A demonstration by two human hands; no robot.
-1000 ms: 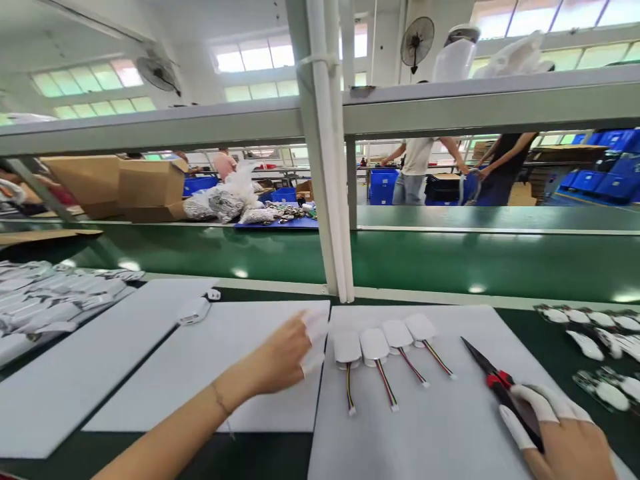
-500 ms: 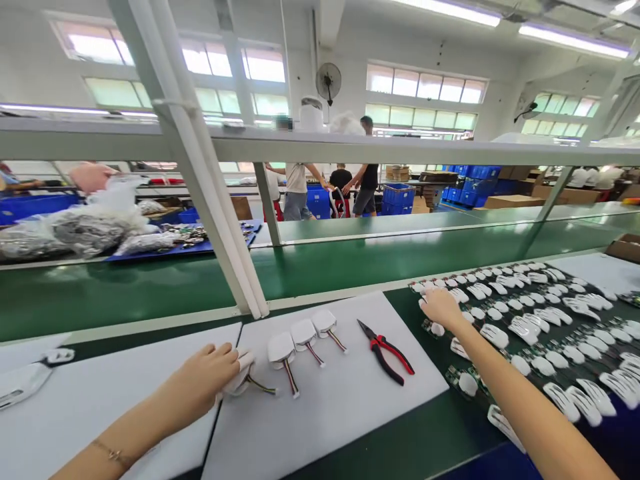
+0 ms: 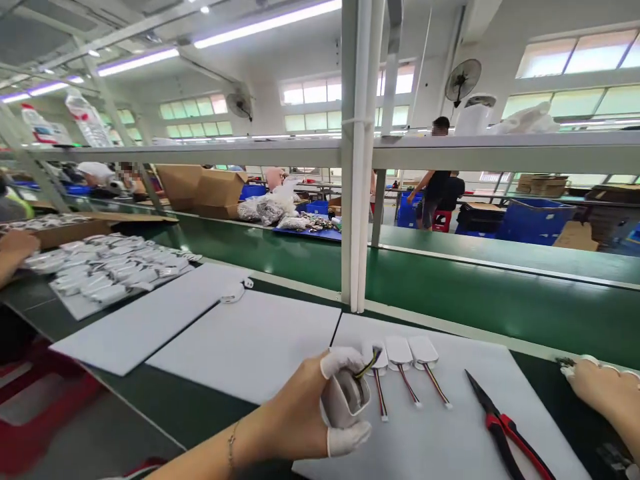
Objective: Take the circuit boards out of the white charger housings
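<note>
Casing [image 3: 340, 403] in left hand [image 3: 309, 410], near board [image 3: 425, 440] edge

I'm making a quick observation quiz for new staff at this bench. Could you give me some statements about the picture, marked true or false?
1. The pliers lie on a white board. True.
2. The left hand has nothing in its grip. False: it holds a white case with wires coming out.
3. Three other wired white pieces lie on the same board as the pliers. True.
4. The right hand rests on the pliers. False: it is off the board, farther right, its fingers at a small part too unclear to identify.
5. The pliers' tips point toward the person. False: they point away.
</note>
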